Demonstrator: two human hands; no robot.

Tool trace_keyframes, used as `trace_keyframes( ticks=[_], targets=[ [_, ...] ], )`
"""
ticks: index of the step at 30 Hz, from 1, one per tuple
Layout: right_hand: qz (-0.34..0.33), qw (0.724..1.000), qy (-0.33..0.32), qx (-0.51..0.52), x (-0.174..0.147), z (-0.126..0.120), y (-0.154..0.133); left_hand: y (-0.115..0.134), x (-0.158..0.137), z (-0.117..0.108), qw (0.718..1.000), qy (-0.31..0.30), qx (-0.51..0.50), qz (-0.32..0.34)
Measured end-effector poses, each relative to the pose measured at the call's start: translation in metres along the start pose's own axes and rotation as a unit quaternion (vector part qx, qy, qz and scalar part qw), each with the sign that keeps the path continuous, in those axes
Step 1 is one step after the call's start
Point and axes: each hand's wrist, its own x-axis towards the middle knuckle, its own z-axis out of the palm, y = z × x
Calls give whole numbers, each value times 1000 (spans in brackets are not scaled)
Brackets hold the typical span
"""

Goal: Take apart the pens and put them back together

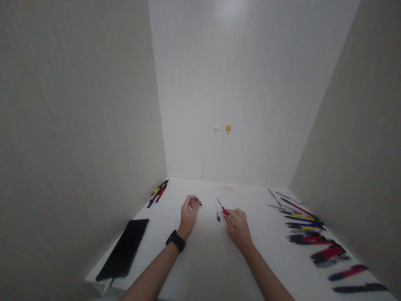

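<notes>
Over the middle of the white table, my left hand (189, 207) is closed in a pinch. A small dark pointed piece (201, 204) sticks out from its fingertips; it is too small to name surely. My right hand (238, 223) grips a slim pen part, red near my fingers with a thin grey shaft (219, 202) pointing up and to the left. Between the hands, nearer the right one, a small black pen cap with a clip (218, 217) lies on the table. My fingers hide part of both held pieces.
Several pens (302, 225) and pen parts lie in rows along the right edge of the table (200, 267). A small bunch of pens (158, 193) rests by the left wall. A black tablet (123, 250) with a cable is at front left. Two hooks (228, 128) hang on the back wall.
</notes>
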Motion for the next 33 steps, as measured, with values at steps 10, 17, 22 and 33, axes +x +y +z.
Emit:
trace_keyframes(
  ticks=[10,17,22,33],
  targets=[
    [-44,996,-36,-67,1,-2,-5,2,-3,-2,997,2,-78,-27],
    [-52,996,-42,-61,2,-3,-7,0,-1,-3,995,1,-93,-40],
    [-60,996,-50,-46,2,-3,-7,-3,0,-2,992,-7,-117,-41],
    [-62,996,-53,-46,2,-3,-6,6,-3,-2,993,-28,-109,-33]
  ],
)
